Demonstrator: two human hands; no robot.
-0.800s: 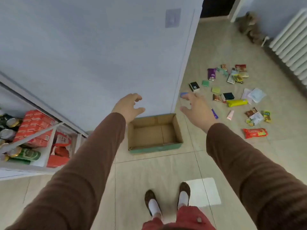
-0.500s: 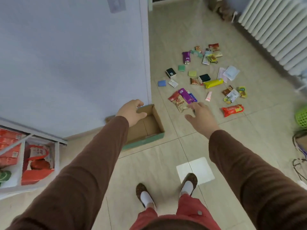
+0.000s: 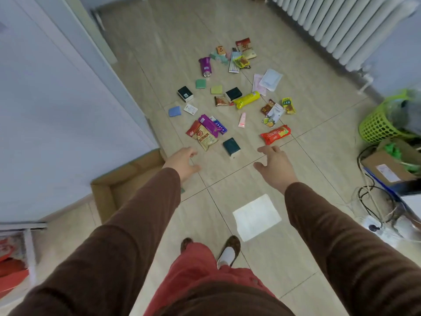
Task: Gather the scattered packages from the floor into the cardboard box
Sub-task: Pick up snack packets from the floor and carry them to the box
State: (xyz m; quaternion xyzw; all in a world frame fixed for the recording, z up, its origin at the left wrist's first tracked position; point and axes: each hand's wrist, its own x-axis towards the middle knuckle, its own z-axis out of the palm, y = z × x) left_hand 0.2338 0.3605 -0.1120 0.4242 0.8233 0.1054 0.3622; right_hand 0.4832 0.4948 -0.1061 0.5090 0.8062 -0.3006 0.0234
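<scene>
Both hands reach out empty with fingers loose: left hand (image 3: 182, 163) beside the cardboard box (image 3: 127, 179), right hand (image 3: 274, 166) just short of the red packet (image 3: 275, 134).

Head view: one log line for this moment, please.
phase: reaching | left hand: open, empty | right hand: open, empty | cardboard box: by wall, nothing seen inside | packages: scattered on floor

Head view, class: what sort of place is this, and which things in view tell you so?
Probably a room in a home or flat: a tiled floor, a white radiator along the wall, a green basket and tangled cables in the corner.
</scene>
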